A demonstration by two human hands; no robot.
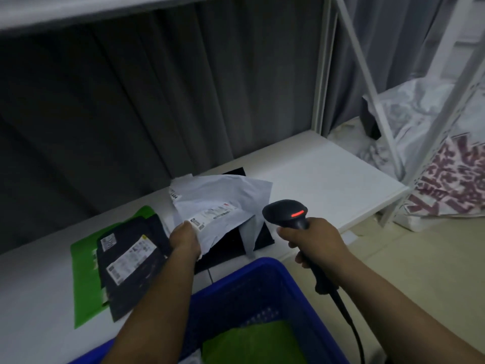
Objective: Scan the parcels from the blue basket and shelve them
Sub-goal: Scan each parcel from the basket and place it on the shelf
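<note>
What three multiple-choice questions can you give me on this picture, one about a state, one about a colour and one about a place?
1. The right hand: A hangs open; B grips the scanner; C is curled, holding nothing.
2. The basket is: A red; B blue; C white.
3. The dark parcel lies: A on the green parcel on the shelf; B in the basket; C in the right hand.

Answers: 1 B, its fingers wrap the scanner's handle. 2 B, its rim is plainly blue. 3 A, green shows past its left edge on the white shelf.
</note>
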